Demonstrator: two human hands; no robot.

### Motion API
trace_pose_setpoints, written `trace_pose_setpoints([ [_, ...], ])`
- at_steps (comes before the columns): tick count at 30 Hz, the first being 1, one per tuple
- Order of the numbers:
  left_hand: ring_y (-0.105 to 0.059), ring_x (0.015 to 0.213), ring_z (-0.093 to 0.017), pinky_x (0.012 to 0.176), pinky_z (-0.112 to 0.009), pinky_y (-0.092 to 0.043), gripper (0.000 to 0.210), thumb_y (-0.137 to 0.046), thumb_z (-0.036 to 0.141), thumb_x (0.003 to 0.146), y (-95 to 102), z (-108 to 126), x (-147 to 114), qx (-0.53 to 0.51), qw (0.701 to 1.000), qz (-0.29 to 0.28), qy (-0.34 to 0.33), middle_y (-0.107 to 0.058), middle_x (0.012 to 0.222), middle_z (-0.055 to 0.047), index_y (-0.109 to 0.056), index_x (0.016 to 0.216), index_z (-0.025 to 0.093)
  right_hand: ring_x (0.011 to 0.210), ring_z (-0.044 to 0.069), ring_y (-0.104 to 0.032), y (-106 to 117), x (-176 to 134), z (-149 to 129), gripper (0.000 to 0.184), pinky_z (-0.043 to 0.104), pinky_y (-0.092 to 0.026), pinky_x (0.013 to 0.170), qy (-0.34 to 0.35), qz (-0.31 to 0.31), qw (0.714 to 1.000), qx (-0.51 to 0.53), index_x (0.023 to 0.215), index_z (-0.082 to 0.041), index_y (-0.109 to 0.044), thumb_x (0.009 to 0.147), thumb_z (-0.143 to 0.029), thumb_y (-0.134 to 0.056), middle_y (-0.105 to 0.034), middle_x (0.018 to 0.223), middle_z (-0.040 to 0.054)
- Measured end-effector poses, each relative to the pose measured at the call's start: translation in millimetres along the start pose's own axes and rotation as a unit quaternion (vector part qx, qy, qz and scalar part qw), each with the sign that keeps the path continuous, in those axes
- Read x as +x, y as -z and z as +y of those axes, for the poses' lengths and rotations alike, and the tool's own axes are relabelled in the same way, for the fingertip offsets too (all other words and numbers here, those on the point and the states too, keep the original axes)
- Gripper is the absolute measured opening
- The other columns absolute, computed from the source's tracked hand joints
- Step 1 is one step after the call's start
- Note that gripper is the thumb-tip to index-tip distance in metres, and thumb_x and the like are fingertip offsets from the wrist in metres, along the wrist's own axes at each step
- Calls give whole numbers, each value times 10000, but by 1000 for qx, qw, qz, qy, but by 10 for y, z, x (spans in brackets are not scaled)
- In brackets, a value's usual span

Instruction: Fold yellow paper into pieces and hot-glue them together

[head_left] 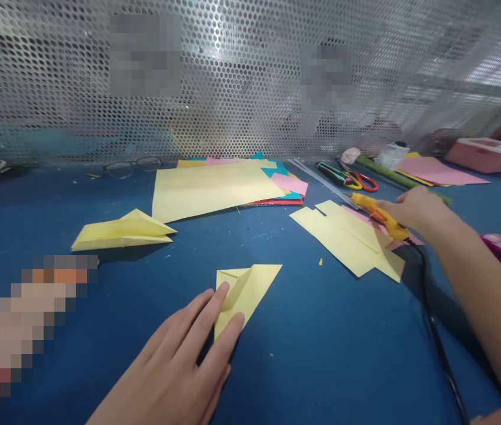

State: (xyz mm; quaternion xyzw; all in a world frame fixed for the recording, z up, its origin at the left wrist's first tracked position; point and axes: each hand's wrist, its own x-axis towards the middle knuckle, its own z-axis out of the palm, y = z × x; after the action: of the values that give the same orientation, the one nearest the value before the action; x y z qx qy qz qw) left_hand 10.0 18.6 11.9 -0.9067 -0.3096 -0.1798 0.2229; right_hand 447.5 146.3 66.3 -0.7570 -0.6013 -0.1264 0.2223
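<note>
My left hand (179, 348) holds a small folded yellow paper (254, 289) against the blue table, its fingers on the folds. My right hand (419, 212) reaches to the right and grips a yellow glue gun (378, 215) with an orange trigger. Some of that hand's fingers are hidden behind it. From the glue gun a black cord (432, 330) runs toward the near edge. Beneath it lie cut yellow paper pieces (343, 239) over some pink paper. To the left, another folded yellow paper piece (124, 233) rests on the table.
A large yellow sheet (210, 189) covers a stack of coloured papers. Scissors (366, 182), a green-handled tool (332, 174), a green stem (383, 171) and a pink basket (490, 154) stand farther right. Glasses (133, 167) lie by the perforated metal screen (233, 118). A blurred-out area fills the lower left.
</note>
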Motion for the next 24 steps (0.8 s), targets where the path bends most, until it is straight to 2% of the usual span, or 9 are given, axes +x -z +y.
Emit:
trace_pose_setpoints([
  [3, -594, 1226, -255, 902, -353, -501, 360, -334, 218, 1033, -32, -2, -33, 5, 1000, -11, -4, -561, 1428, -124, -522, 1339, 197, 935, 187, -655, 46, -100, -331, 271, 373, -565, 813, 24, 7, 999, 36, 1167, -169, -630, 974, -358, -610, -652, 1157, 91],
  [6, -527, 1293, -274, 961, -370, -446, 362, -365, 219, 1027, -46, 2, -63, 7, 1000, -13, -5, -510, 1474, -129, -511, 1355, 181, 782, 168, -624, 63, -304, -786, 227, 328, -543, 742, 165, -26, 979, 113, 1112, -141, -620, 931, -277, -630, -654, 960, 81],
  [8, -515, 1293, -285, 989, -384, -404, 347, -384, 199, 1019, -40, 4, -69, 11, 1000, -8, -11, -530, 1451, -139, -531, 1330, 155, 785, 165, -632, 55, -504, -1084, 213, 309, -546, 748, 283, -66, 942, 170, 1113, -174, -641, 920, -260, -621, -652, 966, 67],
  [10, -528, 1268, -292, 1007, -397, -374, 333, -399, 179, 1013, -30, 10, -61, 17, 999, 5, -28, -562, 1416, -154, -547, 1305, 118, 879, 156, -660, 40, -722, -1328, 233, 292, -552, 832, 385, -109, 891, 213, 1157, -215, -656, 941, -199, -570, -668, 1020, 53],
  [13, -541, 1246, -306, 1038, -417, -344, 330, -422, 164, 1010, -30, 31, -34, 27, 998, 25, -53, -602, 1370, -173, -557, 1293, 62, 1041, 134, -661, 15, -984, -1550, 293, 239, -541, 915, 483, -157, 823, 253, 1197, -198, -662, 991, -121, -468, -675, 1152, 76],
  [15, -556, 1230, -306, 1055, -423, -333, 321, -423, 147, 1010, -43, 49, -20, 26, 998, 33, -48, -636, 1327, -180, -571, 1274, 41, 1082, 153, -658, -5, -1077, -1605, 318, 261, -549, 936, 509, -175, 804, 253, 1225, -153, -650, 999, -87, -436, -676, 1210, 105],
  [19, -573, 1216, -280, 1110, -411, -269, 320, -392, 141, 1012, -49, 60, -34, 24, 998, 18, -58, -654, 1308, -170, -560, 1270, 54, 1084, 177, -664, -57, -1099, -1591, 338, 305, -571, 924, 540, -165, 790, 240, 1243, -114, -641, 1023, -91, -386, -688, 1219, 138],
  [22, -550, 1257, -249, 1149, -392, -198, 374, -304, 96, 1003, -4, 52, -47, 12, 998, -24, -65, -631, 1355, -136, -523, 1306, 88, 1062, 187, -667, -77, -1069, -1567, 329, 307, -572, 919, 556, -162, 777, 245, 1188, -91, -665, 1029, -93, -377, -701, 1185, 144],
  [24, -558, 1256, -228, 1145, -386, -201, 458, -219, 36, 970, 38, 54, -36, 6, 997, -50, -60, -621, 1375, -109, -524, 1305, 109, 1051, 193, -664, -75, -1055, -1569, 316, 301, -569, 918, 566, -165, 769, 248, 1146, -79, -680, 1027, -89, -388, -712, 1156, 137],
])
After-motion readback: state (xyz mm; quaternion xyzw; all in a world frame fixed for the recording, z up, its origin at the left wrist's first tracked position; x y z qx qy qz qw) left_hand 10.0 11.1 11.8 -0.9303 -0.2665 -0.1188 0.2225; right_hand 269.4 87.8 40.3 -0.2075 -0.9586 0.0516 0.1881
